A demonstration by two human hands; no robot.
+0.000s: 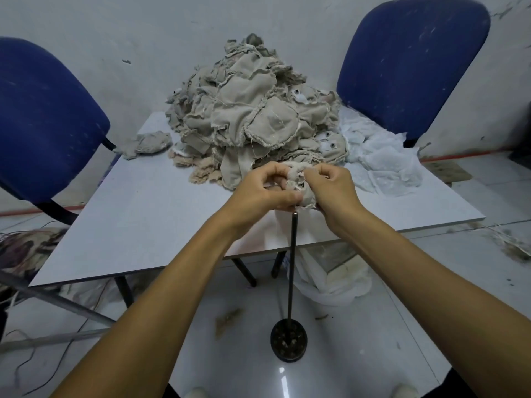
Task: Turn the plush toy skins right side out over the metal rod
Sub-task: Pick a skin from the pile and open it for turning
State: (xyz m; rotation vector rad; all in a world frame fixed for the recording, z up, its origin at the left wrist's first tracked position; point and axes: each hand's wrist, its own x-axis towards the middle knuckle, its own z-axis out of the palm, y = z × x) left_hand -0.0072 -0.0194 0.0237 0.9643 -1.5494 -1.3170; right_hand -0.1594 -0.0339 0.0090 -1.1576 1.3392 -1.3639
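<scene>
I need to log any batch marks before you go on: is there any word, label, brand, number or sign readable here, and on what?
None: no readable text anywhere in this view.
The plush skin held in both hands, the pile of skins, the metal rod and its round base, the table and both blue chairs show no print or labels.

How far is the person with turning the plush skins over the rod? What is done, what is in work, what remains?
Done: cannot tell; no clearly finished skins show.
In hand: left hand and right hand grip one beige fabric skin just above the tip of the upright black metal rod.
Left: the big heap of inside-out beige skins on the grey table.
</scene>
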